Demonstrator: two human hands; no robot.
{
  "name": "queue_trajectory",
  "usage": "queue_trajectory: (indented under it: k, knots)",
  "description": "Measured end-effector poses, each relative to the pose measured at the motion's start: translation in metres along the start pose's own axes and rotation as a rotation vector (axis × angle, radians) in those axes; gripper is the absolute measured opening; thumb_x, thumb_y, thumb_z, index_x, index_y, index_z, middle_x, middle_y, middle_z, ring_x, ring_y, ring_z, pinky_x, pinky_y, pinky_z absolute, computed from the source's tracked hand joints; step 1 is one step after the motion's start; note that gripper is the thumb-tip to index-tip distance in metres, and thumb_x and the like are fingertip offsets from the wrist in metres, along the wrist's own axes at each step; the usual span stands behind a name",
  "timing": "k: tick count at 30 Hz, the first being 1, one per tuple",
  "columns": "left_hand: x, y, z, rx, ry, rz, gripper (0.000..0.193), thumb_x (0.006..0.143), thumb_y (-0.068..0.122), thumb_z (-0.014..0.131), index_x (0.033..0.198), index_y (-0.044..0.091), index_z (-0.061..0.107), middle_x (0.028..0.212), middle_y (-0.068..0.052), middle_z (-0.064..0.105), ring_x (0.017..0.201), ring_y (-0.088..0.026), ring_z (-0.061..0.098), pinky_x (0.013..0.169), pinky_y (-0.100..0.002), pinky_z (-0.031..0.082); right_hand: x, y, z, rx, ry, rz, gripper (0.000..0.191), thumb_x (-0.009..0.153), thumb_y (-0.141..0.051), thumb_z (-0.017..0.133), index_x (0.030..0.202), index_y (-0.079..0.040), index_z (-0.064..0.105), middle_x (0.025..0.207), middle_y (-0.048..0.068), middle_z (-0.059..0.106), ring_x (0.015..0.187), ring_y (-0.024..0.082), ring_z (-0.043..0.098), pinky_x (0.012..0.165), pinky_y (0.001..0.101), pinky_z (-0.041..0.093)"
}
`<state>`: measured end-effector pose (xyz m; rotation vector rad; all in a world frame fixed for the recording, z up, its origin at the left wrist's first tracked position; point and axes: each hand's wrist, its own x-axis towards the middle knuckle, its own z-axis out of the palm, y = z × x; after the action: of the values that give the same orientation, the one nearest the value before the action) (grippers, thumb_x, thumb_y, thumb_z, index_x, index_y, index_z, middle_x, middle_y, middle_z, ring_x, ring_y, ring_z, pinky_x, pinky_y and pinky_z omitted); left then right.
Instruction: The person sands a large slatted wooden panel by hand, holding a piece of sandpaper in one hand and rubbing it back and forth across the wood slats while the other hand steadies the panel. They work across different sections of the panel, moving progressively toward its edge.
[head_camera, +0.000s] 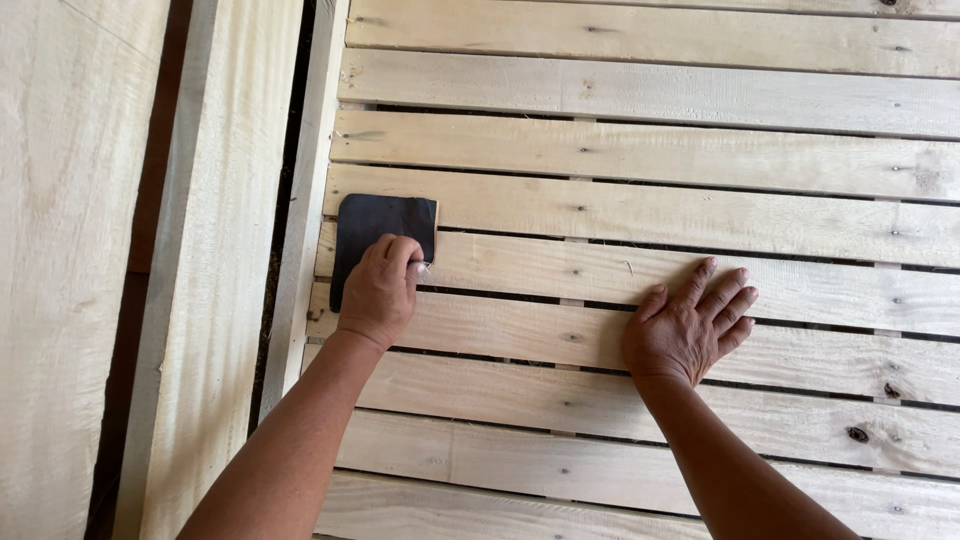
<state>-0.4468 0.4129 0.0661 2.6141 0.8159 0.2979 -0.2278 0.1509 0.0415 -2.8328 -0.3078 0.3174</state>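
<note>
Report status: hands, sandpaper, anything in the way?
Left hand pressing the dark sandpaper sheet onto the slats, by the panel's left rail. Right hand flat, fingers spread, on the slatted wood panel. Nothing in the way.

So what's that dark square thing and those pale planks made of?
The dark square sheet under the left hand looks like sandpaper: thin, matte, slightly curled. The pale slats look like raw, unpainted wood, showing grain, knots and nail heads.

Left hand (378, 292) on sandpaper (382, 232) at the slats' (640, 210) left end; right hand (688, 328) flat on slats, well apart.
</note>
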Motion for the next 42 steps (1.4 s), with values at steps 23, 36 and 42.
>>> queue_trajectory:
  k: [23, 36, 42]
  knots:
    - [-0.029, -0.032, -0.005, -0.025, 0.070, -0.045, 0.039, 0.070, -0.018, 0.058, 0.091, 0.011, 0.074, 0.089, -0.003, 0.068, 0.089, -0.025, 0.064, 0.081, -0.037, 0.056, -0.001, 0.001, 0.002, 0.003, 0.010, -0.004, 0.075, 0.102, -0.048, 0.030, 0.165, -0.010, 0.015, 0.171, 0.022, -0.004, 0.157, 0.041, -0.009, 0.123, 0.0580, -0.006]
    - [-0.004, 0.158, 0.112, -0.251, 0.093, 0.198, 0.011, 0.081, 0.006, 0.064, 0.084, 0.010, 0.074, 0.087, -0.006, 0.062, 0.092, -0.028, 0.060, 0.084, -0.042, 0.051, -0.002, 0.006, 0.004, 0.081, 0.051, -0.025, 0.062, 0.105, -0.036, 0.033, 0.163, -0.015, 0.026, 0.172, 0.017, 0.007, 0.159, 0.035, -0.003, 0.125, 0.0522, -0.004]
    - [-0.012, 0.029, 0.052, -0.317, 0.028, 0.096, 0.040, 0.070, -0.016, 0.054, 0.094, 0.008, 0.077, 0.091, -0.007, 0.065, 0.089, -0.026, 0.063, 0.079, -0.036, 0.058, -0.001, 0.011, 0.012, 0.124, 0.082, -0.070, 0.058, 0.107, -0.035, 0.032, 0.161, -0.014, 0.033, 0.173, 0.011, 0.011, 0.159, 0.028, 0.000, 0.126, 0.0490, -0.005]
